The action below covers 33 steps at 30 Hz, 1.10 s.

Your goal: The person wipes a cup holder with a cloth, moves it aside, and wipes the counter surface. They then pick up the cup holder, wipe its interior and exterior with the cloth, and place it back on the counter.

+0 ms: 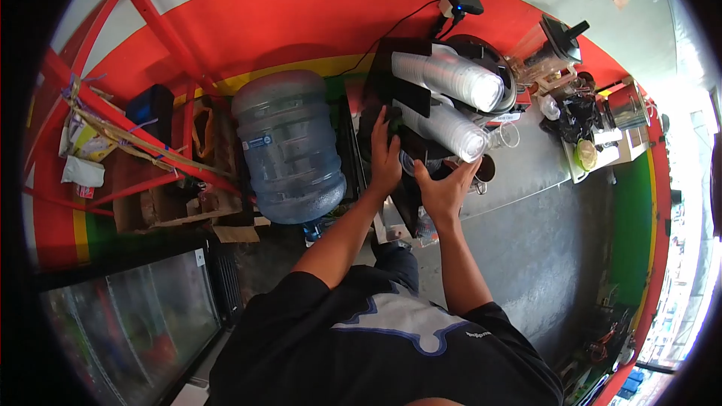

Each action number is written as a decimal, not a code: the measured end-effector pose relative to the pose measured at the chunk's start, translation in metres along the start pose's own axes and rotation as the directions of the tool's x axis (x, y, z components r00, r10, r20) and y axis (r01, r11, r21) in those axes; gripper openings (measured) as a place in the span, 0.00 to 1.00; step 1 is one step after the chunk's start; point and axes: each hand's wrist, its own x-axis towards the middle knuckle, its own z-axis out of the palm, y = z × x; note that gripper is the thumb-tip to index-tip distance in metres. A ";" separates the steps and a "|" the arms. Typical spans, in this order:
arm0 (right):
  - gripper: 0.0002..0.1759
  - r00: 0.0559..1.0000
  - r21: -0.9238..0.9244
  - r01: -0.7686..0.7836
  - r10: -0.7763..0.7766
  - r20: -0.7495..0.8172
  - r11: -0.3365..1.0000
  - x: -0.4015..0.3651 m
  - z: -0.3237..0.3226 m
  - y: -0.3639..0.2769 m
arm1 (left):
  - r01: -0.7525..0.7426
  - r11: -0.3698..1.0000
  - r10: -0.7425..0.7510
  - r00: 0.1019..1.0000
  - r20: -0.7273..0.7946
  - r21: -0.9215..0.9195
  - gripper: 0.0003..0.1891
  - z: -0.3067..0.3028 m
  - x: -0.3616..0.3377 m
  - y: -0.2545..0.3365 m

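My left hand (386, 156) lies flat with its fingers stretched on the side of a black machine (376, 116) at the counter's left end. My right hand (445, 189) is spread just below and beside the mouth of the lower stack of clear plastic cups (444, 129), its fingertips near the stack's rim. A second cup stack (451, 77) lies above it. The rim of a single clear cup (412, 162) shows between my two hands; I cannot tell whether either hand grips it.
A big blue water jug (289, 146) stands left of the machine. The grey counter (526, 203) runs to the right, with a blender (556, 41), a metal pot (626, 107) and small containers at its far end. A glass-door fridge (135, 323) is at lower left.
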 end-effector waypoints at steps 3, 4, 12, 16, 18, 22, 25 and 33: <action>0.61 1.000 0.021 0.017 -0.018 0.011 1.000 -0.006 -0.006 0.005 | 0.119 0.986 -0.124 0.991 -0.039 -0.117 0.29 0.006 -0.028 -0.009; 0.61 1.000 0.040 0.010 -0.010 0.008 0.999 -0.007 -0.006 0.005 | 0.222 0.946 -0.237 0.971 -0.035 -0.235 0.30 0.007 -0.034 -0.023; 0.70 0.998 -0.034 -0.006 0.008 0.056 0.999 -0.009 -0.004 0.015 | 0.426 0.778 -0.480 0.877 0.002 -0.462 0.40 -0.014 0.056 -0.162; 0.71 0.995 -0.018 -0.051 0.053 0.085 0.999 -0.008 -0.008 0.014 | 0.540 0.560 -0.564 0.804 0.188 -0.628 0.42 -0.017 0.113 -0.120; 0.71 0.991 -0.005 -0.064 0.064 0.114 0.998 -0.006 -0.010 0.007 | 0.430 0.783 -0.454 0.889 0.061 -0.449 0.41 -0.015 0.114 -0.082; 0.70 0.991 -0.036 -0.070 0.073 0.112 0.997 -0.010 -0.008 0.013 | 0.482 0.789 -0.522 0.853 -0.003 -0.382 0.40 -0.011 0.072 -0.086; 0.70 0.990 -0.052 -0.035 0.042 0.132 0.998 -0.009 -0.008 0.014 | 0.598 0.651 -0.684 0.729 -0.019 -0.467 0.37 -0.009 0.046 -0.101; 0.70 0.990 0.019 -0.100 0.098 0.097 0.995 -0.008 -0.006 0.009 | 0.508 0.721 -0.550 0.833 0.057 -0.472 0.34 -0.008 0.125 -0.068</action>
